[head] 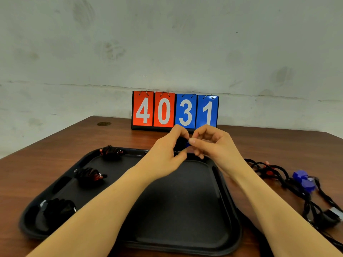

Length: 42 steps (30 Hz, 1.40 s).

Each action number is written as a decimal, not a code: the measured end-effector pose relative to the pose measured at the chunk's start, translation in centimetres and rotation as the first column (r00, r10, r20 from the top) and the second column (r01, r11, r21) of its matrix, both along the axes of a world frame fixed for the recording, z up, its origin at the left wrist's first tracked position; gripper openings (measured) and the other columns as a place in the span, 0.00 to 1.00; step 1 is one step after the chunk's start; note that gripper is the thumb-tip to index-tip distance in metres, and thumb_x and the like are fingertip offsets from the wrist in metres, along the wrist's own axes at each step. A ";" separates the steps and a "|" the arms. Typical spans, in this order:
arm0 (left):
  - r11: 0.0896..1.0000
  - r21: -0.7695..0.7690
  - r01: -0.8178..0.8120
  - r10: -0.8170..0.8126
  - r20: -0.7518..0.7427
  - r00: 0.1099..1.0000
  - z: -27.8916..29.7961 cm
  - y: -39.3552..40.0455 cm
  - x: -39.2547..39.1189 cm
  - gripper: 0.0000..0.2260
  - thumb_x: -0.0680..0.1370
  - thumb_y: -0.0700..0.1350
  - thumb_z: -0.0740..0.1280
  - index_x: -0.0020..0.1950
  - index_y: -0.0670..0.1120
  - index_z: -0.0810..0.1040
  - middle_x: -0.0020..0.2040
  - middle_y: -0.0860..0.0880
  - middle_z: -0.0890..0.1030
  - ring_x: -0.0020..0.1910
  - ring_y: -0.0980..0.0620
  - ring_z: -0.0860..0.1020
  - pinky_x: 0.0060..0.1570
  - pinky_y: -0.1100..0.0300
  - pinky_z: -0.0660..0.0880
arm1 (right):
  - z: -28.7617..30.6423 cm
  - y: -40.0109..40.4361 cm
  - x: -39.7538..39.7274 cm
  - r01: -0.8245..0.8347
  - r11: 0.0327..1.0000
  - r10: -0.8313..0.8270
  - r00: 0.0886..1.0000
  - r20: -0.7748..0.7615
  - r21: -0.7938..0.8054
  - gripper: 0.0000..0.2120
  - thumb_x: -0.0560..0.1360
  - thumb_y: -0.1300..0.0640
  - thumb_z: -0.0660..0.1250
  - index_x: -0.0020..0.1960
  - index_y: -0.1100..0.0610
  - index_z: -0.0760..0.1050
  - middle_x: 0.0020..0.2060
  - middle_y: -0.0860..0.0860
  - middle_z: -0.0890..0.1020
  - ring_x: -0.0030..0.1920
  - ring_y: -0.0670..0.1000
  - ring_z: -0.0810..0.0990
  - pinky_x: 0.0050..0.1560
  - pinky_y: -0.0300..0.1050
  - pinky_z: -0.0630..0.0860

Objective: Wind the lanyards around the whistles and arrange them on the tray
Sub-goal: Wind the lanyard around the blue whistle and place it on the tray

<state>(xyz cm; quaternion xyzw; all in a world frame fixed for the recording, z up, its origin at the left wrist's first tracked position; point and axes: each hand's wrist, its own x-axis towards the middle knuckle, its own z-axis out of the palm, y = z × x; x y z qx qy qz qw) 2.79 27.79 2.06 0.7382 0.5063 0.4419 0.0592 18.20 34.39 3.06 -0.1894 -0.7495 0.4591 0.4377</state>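
Note:
Above the far edge of the black tray (185, 210), my left hand (167, 151) and my right hand (211, 143) both pinch a blue whistle (187, 144) wrapped in black lanyard; most of it is hidden by my fingers. Three whistles wound in black cord lie along the tray's left side: one at the far corner (111, 152), one in the middle (91, 175), one near me (59, 208). To the right of the tray, on the table, lies a loose tangle of black lanyards (274, 173) with blue whistles (304, 180) and red ones among them.
A flip scoreboard (174, 111) reading 4031 stands at the back of the brown wooden table (55, 145), against a pale wall. A black whistle with a silver part (332, 214) lies at the far right edge.

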 end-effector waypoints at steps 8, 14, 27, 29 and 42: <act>0.999 0.013 -0.052 0.053 -0.045 0.998 0.0 0.0 -0.1 0.14 0.75 0.39 0.65 0.51 0.55 0.64 0.47 0.60 0.71 0.50 0.60 0.73 0.45 0.73 0.71 | 0.1 0.4 -0.3 0.003 0.963 -0.001 1.000 0.006 -0.270 0.03 0.72 0.63 0.69 0.42 0.62 0.76 0.32 0.58 0.78 0.29 0.50 0.73 0.28 0.37 0.71; 0.996 0.042 -0.084 0.087 -0.093 0.992 -0.2 0.1 -0.1 0.14 0.75 0.39 0.66 0.51 0.54 0.65 0.48 0.56 0.72 0.50 0.57 0.72 0.49 0.66 0.72 | 0.4 0.2 -0.3 0.073 0.947 -0.038 0.993 0.113 -0.314 0.07 0.73 0.63 0.68 0.37 0.64 0.78 0.37 0.64 0.78 0.25 0.47 0.71 0.25 0.36 0.68; 0.993 -0.031 -0.112 0.108 -0.124 0.986 -0.7 0.7 -0.2 0.14 0.76 0.38 0.65 0.52 0.53 0.64 0.50 0.57 0.69 0.52 0.59 0.69 0.46 0.73 0.67 | 0.2 -0.8 -1.6 0.401 0.905 -0.424 0.810 0.405 0.145 0.08 0.75 0.59 0.67 0.37 0.57 0.76 0.30 0.48 0.77 0.29 0.42 0.73 0.31 0.31 0.67; 0.992 -0.056 -0.117 0.113 -0.065 0.991 -0.6 0.8 -0.2 0.15 0.76 0.39 0.66 0.53 0.53 0.62 0.52 0.54 0.71 0.53 0.57 0.71 0.48 0.71 0.69 | 0.1 -0.9 -1.7 0.409 0.855 -0.512 0.762 0.396 0.318 0.06 0.75 0.58 0.66 0.39 0.55 0.74 0.32 0.46 0.76 0.32 0.42 0.73 0.31 0.29 0.65; 0.968 -0.208 -0.140 0.138 -0.026 0.990 3.1 -0.3 -1.4 0.13 0.77 0.47 0.66 0.53 0.50 0.62 0.46 0.58 0.70 0.42 0.62 0.73 0.35 0.72 0.69 | 1.8 -1.8 -2.6 0.240 0.614 -0.594 0.768 0.240 0.752 0.02 0.77 0.64 0.59 0.46 0.60 0.69 0.44 0.51 0.70 0.41 0.47 0.68 0.36 0.30 0.63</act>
